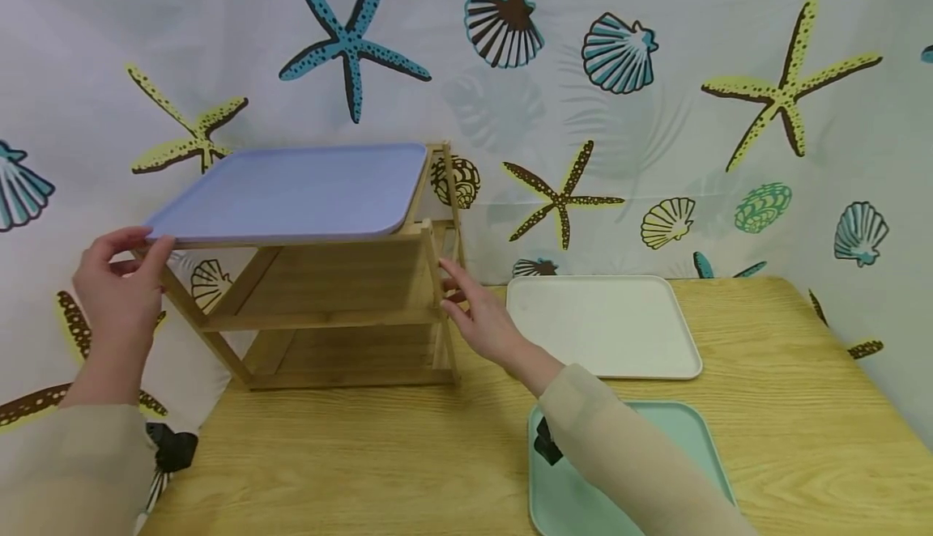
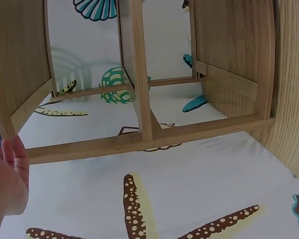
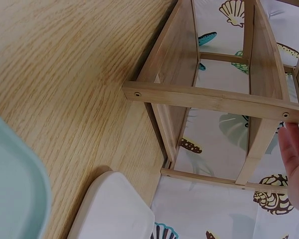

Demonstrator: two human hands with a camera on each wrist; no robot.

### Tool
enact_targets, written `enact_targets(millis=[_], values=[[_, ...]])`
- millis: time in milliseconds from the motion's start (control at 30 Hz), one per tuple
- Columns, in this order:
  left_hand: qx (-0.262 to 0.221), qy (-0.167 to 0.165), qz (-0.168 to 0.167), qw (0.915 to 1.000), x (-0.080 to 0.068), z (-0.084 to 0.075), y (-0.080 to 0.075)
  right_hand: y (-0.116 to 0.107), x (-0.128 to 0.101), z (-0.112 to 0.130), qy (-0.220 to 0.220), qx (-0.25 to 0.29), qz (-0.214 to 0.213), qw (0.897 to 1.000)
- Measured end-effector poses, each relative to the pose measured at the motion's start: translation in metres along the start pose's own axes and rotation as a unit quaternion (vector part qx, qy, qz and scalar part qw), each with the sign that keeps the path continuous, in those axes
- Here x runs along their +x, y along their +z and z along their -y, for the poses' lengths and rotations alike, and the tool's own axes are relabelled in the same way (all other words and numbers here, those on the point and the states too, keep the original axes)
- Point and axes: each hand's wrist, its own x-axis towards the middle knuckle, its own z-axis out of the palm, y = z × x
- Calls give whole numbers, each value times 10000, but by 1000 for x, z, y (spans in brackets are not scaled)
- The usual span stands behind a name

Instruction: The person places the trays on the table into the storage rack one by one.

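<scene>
A periwinkle-blue tray (image 1: 306, 192) lies across the top of a three-tier wooden shelf (image 1: 328, 317). My left hand (image 1: 124, 277) holds the tray's front left corner, thumb along the front edge and fingers at the left side. In the left wrist view, the fingers (image 2: 15, 152) of that hand sit beside the end of a shelf bar. Fingertips of my right hand (image 1: 481, 317) touch the shelf's right front post, below the top tier. The right wrist view has those fingers (image 3: 289, 149) nearly straight against the wood. Both lower tiers are bare.
A white tray (image 1: 598, 325) lies on the wooden table (image 1: 328, 455) to the right of the shelf. Nearer, a mint-green tray (image 1: 656, 431) lies partly under my right forearm. A curtain (image 1: 554, 115) printed with starfish and shells hangs behind and at both sides.
</scene>
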Motion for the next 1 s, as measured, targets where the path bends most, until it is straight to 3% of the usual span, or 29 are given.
enact_targets(millis=[167,433,500,567,700,833,1000], values=[[322,315,-266,9986,3,1,10,0,0,0,17,-28,-9,10000],[275,403,-329,9983,6,2,17,0,0,0,84,-23,11,10000],[-143,379,-302,9987,5,4,16,0,0,0,123,3,16,9999],[-944,288,-266,9948,3,6,13,1,0,0,139,12,30,9999],[-2446,111,-365,9689,-6,16,5,1,0,0,139,43,69,9999],[-2959,36,-538,9537,-17,33,-3,1,-1,1,169,86,83,9998],[-3092,-215,-708,9481,-28,61,-9,-1,-1,1,161,75,67,9998]])
